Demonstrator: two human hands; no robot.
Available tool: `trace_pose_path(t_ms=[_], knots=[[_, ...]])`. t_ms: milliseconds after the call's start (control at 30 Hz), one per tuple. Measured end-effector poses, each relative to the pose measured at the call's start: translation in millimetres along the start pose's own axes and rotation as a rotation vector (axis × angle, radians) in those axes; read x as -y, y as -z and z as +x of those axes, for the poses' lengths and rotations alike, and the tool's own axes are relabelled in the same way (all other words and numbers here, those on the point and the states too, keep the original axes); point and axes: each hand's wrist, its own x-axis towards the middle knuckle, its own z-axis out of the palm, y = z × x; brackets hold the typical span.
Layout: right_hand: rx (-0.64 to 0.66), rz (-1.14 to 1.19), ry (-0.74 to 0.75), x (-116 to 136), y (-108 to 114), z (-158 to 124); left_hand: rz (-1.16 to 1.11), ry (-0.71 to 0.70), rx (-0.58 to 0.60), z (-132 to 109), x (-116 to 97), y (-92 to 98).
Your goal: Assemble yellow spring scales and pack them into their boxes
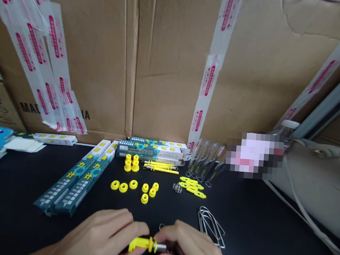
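Near the front edge of the view, my left hand (103,232) is closed on a yellow plastic spring scale part (141,243) with a bent end. My right hand (192,243) pinches the other end of the assembly, where a yellow collar (150,244) and a short silver metal cylinder (161,248) show. A small wire ring (162,226) peeks out behind my right fingers. What lies inside the right palm is hidden. Just beyond the hands are yellow bushings (144,198) and flat yellow rings (123,187).
Green-and-white long boxes (80,183) lie left and at the back. Taller yellow caps (127,165), yellow rods with springs (162,168), clear tubes (204,161), yellow tabs (191,186) and bent metal hooks (211,225) are spread about. A cardboard wall (168,72) stands behind.
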Motion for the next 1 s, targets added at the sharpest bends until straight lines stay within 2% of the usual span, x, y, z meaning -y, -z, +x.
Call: trace_pose_path(t_ms=[67,133,267,333,433,567,733,1000], knots=[[0.008,-0.02,-0.002,1.2,1.0,-0.5,-0.016,0.028,-0.005,-1.5,1.2,-2.6],[-0.037,-0.048,-0.002,2.8,2.6,-1.1,-0.089,0.091,-0.016,-5.5,4.3,-5.4],[-0.206,-0.073,-0.044,5.6,6.8,0.2,-0.293,0.38,0.03,-15.0,13.4,-9.9],[-0.182,-0.083,-0.062,5.1,8.3,1.8,-0.395,0.504,0.034,-17.1,17.3,-11.6],[-0.066,-0.111,-0.09,2.3,8.5,2.5,-0.51,0.623,-0.042,-15.6,21.4,-12.8],[0.007,-0.144,-0.103,-0.7,6.8,0.3,-0.662,0.714,-0.023,-10.3,25.7,-11.5],[-0.005,-0.191,-0.051,-2.8,4.9,-0.9,-1.104,0.838,-0.046,-3.9,30.2,-14.1],[0.025,-0.077,-0.107,-5.9,3.1,1.0,-1.128,0.884,-0.102,5.2,28.7,-9.6]])
